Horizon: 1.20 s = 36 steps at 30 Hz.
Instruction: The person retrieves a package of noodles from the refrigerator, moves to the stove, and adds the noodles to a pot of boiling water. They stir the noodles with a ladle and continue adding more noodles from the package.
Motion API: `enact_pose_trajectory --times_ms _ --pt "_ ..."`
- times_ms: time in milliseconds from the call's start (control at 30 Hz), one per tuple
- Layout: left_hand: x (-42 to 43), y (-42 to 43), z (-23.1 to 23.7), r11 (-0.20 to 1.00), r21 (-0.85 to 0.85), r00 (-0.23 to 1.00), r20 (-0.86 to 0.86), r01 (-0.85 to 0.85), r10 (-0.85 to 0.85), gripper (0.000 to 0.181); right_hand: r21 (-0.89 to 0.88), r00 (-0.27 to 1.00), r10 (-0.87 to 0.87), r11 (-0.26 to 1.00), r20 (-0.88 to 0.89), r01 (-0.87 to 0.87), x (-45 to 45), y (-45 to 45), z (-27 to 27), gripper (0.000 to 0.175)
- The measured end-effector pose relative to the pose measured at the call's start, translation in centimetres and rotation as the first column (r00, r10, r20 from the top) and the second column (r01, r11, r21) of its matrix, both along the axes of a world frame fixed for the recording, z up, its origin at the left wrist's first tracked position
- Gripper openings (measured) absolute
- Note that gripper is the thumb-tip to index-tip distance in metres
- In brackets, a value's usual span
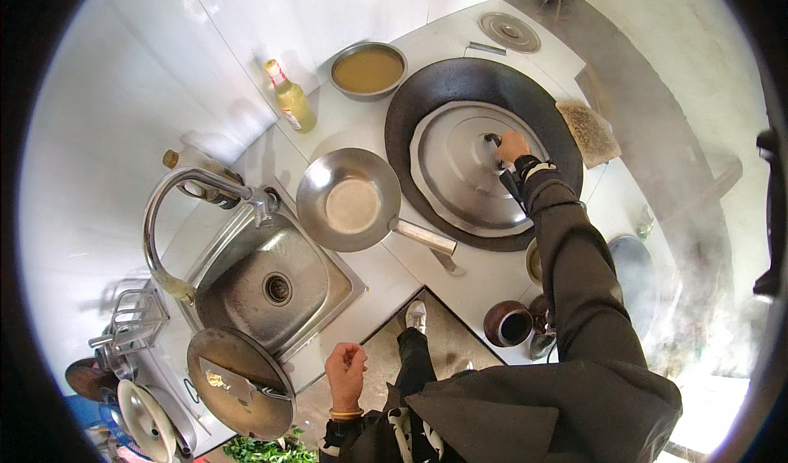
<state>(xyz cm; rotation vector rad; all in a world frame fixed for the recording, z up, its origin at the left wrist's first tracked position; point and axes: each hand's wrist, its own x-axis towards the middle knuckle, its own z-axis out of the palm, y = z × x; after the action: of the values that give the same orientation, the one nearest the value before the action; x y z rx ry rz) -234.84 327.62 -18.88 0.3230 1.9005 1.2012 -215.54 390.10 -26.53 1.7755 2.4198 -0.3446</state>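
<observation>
A domed metal lid (pixel 458 173) lies inside a large dark wok (pixel 425 87) set into the tiled counter, and a pale rim shows around it. My right hand (pixel 512 147) is closed on the lid's dark handle. Low over the floor by the counter's edge, my left hand (pixel 346 377) is loosely curled, with nothing visible in it. Left of the big wok rests a smaller steel wok (pixel 351 201) with a metal handle, nothing in it. A round wooden chopping board (pixel 209 407) near my left hand bears a cleaver (pixel 229 384) with pale yellowish bits on its blade.
A steel sink (pixel 246 290) with a curved faucet (pixel 151 217) is at left. Behind stand a glass bottle (pixel 295 103) and a bowl of brownish liquid (pixel 369 69). Brown jars (pixel 508 323) are near my right sleeve. Green leaves (pixel 271 447) lie low down; steam or smoke drifts at right.
</observation>
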Motion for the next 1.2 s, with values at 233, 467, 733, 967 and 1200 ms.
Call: enact_pose_trajectory --times_ms 233,467,733,967,1200 --pt "3.0 2.2 0.9 0.980 0.153 0.992 -0.026 0.128 -0.126 0.008 -0.218 0.958 0.096 0.963 -0.271 -0.158 2.3 -2.6 5.7 0.029" --pt "12.3 4.2 4.7 0.858 0.301 0.908 -0.181 0.416 -0.377 0.017 -0.133 0.737 0.042 0.975 -0.675 -0.178 21.0 -18.9 23.2 0.025" --pt "29.4 0.5 6.4 0.626 0.317 0.695 -0.195 0.712 -0.692 0.018 0.180 0.830 -0.155 0.940 -0.535 0.291 57.7 -44.1 30.3 0.021" --pt "44.2 -4.0 9.1 0.431 0.264 0.478 -0.155 0.863 -0.864 0.014 0.068 0.527 -0.539 0.655 -0.657 0.753 78.6 -67.6 28.3 0.027" --pt "51.6 -5.9 10.0 0.319 0.160 0.340 -0.123 0.934 -0.932 0.012 -0.078 0.560 -0.716 0.642 -0.416 0.763 81.3 -76.1 15.5 0.028"
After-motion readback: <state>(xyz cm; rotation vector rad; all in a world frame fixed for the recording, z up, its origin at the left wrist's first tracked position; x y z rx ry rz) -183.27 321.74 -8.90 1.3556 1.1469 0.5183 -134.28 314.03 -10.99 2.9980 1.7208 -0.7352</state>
